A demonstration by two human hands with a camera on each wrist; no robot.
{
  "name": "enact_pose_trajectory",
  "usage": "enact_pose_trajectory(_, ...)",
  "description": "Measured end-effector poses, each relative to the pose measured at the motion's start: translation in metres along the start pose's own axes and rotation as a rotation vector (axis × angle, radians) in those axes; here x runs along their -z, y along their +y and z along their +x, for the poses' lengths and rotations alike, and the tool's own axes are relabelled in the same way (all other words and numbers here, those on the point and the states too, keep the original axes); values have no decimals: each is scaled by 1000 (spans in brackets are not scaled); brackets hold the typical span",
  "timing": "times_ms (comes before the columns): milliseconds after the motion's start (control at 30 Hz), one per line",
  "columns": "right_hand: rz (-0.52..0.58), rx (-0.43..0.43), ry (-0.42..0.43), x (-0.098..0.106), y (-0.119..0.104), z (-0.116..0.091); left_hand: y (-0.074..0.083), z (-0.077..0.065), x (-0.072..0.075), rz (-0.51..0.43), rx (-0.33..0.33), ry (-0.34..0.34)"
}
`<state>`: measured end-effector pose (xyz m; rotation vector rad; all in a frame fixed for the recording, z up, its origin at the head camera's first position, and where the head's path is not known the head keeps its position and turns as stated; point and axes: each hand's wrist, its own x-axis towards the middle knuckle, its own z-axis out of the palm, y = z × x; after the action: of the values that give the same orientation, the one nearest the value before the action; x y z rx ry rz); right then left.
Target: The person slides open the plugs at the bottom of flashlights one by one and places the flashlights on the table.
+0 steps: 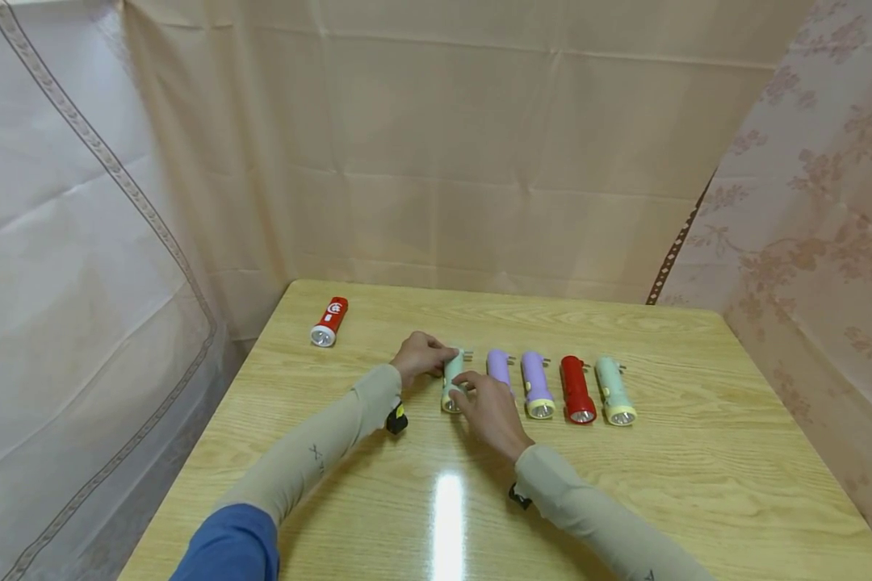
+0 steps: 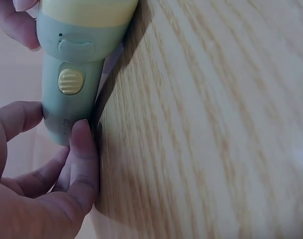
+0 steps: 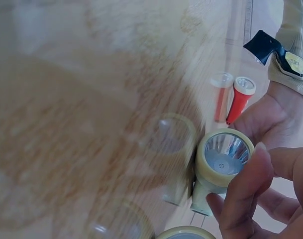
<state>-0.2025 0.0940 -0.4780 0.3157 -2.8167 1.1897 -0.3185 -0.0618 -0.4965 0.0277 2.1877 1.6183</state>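
A mint-green flashlight [image 1: 454, 369] with a cream head ring lies on the table, lamp end toward me. Its prongs stick out on the right near the tail. My left hand [image 1: 423, 355] pinches the tail between thumb and fingers, and the cream slide switch [image 2: 70, 81] shows above that grip in the left wrist view. At the lamp end, my right hand [image 1: 490, 407] holds the head, thumb and fingertips at the cream ring [image 3: 222, 180]. This hand partly covers a purple flashlight [image 1: 499, 367] just to the right.
Right of my hands, a second purple flashlight [image 1: 534, 378], a red one [image 1: 574, 382] and another mint-green one [image 1: 612, 382] stand in a row, lamp ends toward me. A red flashlight with a white head [image 1: 334, 313] lies far left. Curtains [image 1: 480, 161] hang behind the wooden table [image 1: 349, 516].
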Motion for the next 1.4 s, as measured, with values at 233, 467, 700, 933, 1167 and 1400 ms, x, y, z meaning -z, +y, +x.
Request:
enact_pose_trajectory(233,-15,27,34,-2,0,0,-1,-5,2,-28,-7,12)
enact_pose_trajectory(467,-27,14,77,-4,-2,-1,-1,-9,6,-15,-18,5)
enact_pose_trajectory(700,-14,8,103,-5,-4,2,-4,-12,15,18,-35,8)
enact_pose_trajectory(933,72,23,101,-4,-9,2,-9,-14,29,81,-54,15)
enact_pose_trajectory(1167,180,-12,72,-6,-16,6,-11,-21,45,20,-90,-7)
enact_pose_trajectory(1400,196,-14,50,-13,-28,7,-9,-33,61,-14,-124,10)
